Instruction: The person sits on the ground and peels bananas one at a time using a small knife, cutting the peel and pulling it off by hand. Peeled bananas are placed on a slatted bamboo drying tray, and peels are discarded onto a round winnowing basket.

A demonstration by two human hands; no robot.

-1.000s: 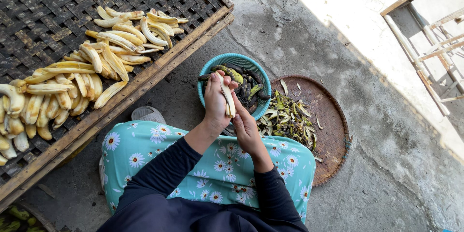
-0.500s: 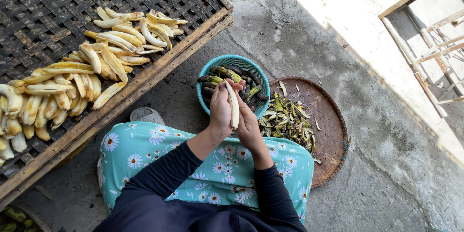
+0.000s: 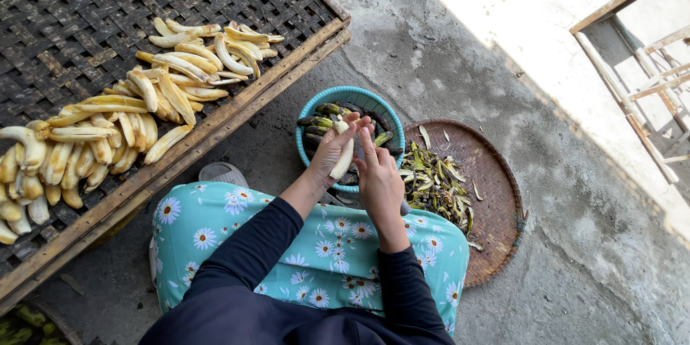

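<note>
The left hand (image 3: 332, 149) pinches a pale peeled banana (image 3: 343, 159) upright above the lap; the right hand (image 3: 379, 181) is curled shut beside it, fingers touching its tip. The grip looks light, so the slick fruit could slip onto the concrete floor (image 3: 575, 259). Just beyond is the teal basket (image 3: 310, 109) of green bananas. The round tray (image 3: 496, 172) of peels lies at the right.

We look straight down from one head-worn camera, from sitting height, at the blue bowl (image 3: 350, 97) at centre; a woven drying tray (image 3: 65, 14) lies left of it, a round basket (image 3: 496, 194) right.
</note>
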